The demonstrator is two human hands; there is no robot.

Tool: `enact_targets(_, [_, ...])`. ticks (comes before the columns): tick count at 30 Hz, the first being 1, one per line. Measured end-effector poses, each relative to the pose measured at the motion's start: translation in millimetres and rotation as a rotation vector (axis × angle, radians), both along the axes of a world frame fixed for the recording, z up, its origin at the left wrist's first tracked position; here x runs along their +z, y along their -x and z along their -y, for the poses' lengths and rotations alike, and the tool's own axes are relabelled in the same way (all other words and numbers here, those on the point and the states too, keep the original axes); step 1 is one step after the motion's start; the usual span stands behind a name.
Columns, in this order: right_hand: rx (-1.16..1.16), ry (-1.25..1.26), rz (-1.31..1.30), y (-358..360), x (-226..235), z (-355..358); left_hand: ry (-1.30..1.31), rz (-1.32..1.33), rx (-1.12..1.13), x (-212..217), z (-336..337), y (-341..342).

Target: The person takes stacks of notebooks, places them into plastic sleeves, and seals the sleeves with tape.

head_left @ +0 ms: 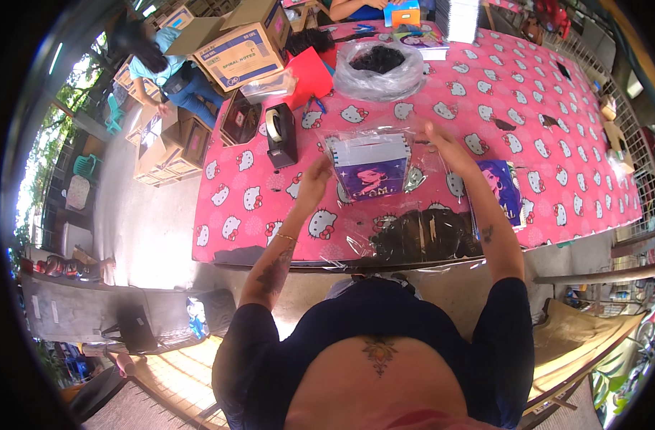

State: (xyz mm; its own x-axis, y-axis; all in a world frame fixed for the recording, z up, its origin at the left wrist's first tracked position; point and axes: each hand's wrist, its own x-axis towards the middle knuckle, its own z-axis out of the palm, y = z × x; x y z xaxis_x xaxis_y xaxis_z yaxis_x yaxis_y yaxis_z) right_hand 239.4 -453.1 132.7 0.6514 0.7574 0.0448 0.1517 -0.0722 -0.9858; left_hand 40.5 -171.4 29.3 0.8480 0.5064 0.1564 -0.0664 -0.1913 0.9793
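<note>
- Pink cartoon-cat cloth [556,143] covered a long table, with cardboard boxes [234,43] stacked at its far left corner.
- Left hand [314,179] was at the left edge of a clear bag [370,140], fingers bent onto the plastic; how firmly it gripped I could not tell.
- Right hand [442,147] was at the bag's right edge, fingers spread against the film, well apart from the left.
- Inside the bag stood a notebook stack [374,166], purple cover toward the person, centre of the table between both hands.
- Another purple notebook [501,190] lay flat just right of the right forearm.
- Black tape dispenser [281,132] stood left of the bag.
- Bag of dark items [379,68] sat beyond it.
- Another person [166,72] bent over boxes at far left.
</note>
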Motion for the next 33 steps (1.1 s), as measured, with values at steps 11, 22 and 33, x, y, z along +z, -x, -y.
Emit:
enact_targets(11, [0.043,0.000,1.175,82.4,84.3,-80.8,0.352,-0.244,0.395,-8.1,-179.2,-2.4])
enact_targets(22, [0.106,0.340,0.860,95.4,83.2,-100.7,-0.911,-0.699,0.427,-5.2,-173.5,27.0])
enact_targets(33, [0.258,0.243,0.860,73.4,72.8,-127.3,-0.032,0.222,-0.396,129.7,-33.6,-24.9])
